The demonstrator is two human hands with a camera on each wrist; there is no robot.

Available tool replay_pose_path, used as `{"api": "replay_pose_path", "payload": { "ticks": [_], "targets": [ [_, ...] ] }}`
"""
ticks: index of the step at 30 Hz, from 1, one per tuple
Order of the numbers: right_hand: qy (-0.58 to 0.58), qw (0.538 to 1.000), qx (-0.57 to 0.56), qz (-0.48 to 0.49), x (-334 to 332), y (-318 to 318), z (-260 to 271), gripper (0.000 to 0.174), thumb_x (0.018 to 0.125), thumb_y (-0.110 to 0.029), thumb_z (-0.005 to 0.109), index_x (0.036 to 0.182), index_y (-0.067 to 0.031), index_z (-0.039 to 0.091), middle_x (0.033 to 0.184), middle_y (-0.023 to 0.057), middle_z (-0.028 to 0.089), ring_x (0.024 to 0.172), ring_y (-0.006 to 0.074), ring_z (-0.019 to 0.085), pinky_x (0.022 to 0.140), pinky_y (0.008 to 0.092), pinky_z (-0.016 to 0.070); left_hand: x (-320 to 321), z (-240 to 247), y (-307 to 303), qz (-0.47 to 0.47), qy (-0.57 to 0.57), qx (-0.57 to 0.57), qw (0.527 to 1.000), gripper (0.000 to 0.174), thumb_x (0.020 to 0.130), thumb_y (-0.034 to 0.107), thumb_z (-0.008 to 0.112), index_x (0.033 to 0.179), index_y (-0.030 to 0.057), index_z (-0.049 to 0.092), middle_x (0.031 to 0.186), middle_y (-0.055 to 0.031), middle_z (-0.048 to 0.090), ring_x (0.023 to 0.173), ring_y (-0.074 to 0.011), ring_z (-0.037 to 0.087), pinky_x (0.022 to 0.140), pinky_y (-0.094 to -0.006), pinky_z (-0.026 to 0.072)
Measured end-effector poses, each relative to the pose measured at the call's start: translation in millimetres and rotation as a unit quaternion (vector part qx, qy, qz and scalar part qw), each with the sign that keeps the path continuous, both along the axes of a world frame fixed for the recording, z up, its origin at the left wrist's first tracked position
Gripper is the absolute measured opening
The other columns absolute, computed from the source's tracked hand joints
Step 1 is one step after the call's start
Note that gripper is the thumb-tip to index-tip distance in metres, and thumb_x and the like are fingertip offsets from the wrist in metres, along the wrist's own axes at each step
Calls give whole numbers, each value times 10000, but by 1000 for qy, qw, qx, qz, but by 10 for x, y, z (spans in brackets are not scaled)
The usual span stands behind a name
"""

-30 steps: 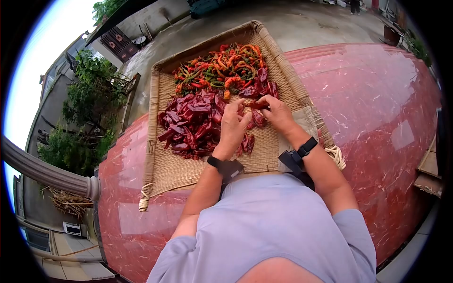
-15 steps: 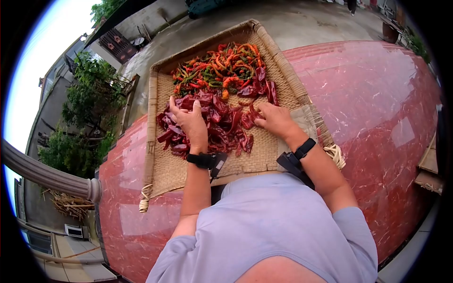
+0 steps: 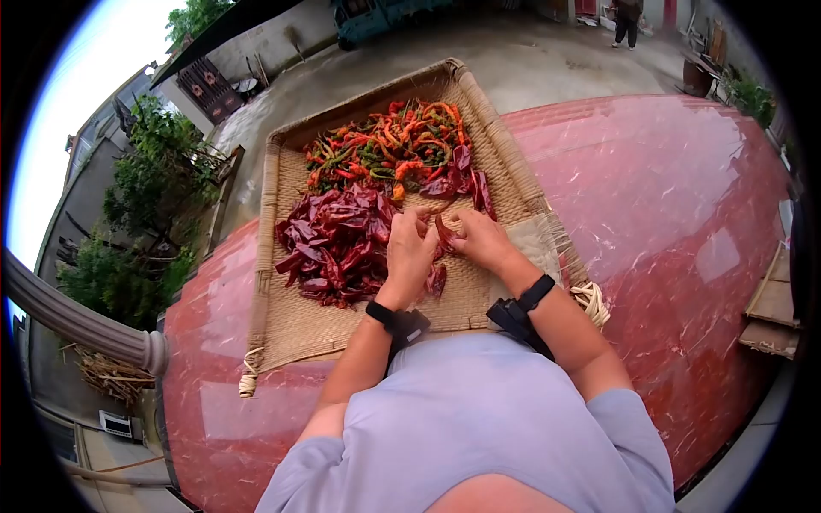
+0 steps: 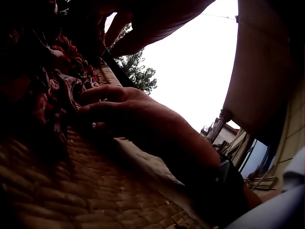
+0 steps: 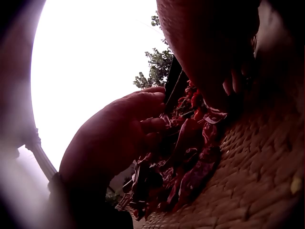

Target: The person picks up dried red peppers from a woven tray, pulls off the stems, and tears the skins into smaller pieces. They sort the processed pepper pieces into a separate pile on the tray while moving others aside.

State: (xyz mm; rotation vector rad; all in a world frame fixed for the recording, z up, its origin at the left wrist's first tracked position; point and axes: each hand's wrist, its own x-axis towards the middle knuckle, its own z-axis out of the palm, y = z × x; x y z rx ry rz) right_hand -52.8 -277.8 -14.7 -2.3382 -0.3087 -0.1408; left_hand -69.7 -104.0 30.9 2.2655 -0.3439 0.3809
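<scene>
My right hand (image 3: 486,242) pinches a dark red dried chili pepper (image 3: 444,232) over the woven tray, its fingers also showing in the left wrist view. Close on its left is my left hand (image 3: 410,255), fingers bent, fingertips right beside that pepper; I cannot tell whether they grip it. The right wrist view shows the left hand (image 5: 112,138) near dark peppers (image 5: 190,157). To its left lies a heap of dried dark red peppers (image 3: 329,244). Orange, red and green peppers (image 3: 385,141) are spread at the tray's far end.
The woven tray (image 3: 513,184) has raised sides and rests on red polished stone (image 3: 650,188). A cloth patch (image 3: 534,244) covers its right front. A few dark peppers (image 3: 481,195) lie near the right side. Far behind, a person (image 3: 627,21) stands in the yard.
My left hand moved from the right hand over to the dark heap, then back beside it. The right hand stayed near the same place with a pepper. The person behind came further into view.
</scene>
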Motion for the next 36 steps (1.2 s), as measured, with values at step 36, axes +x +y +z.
{"api": "replay_pose_path", "payload": {
  "ticks": [36],
  "targets": [
    [-146,961,-119,-204,182,-51,-115,446,843,-161,661,1283,-198,594,1366,207,472,1214,366,466,1014,474,392,402,475,743,216,-29,-66,974,572,933,82,599,1452,25,365,1264,-162,445,1104,-277,515,883,-402,476]
  ]
}}
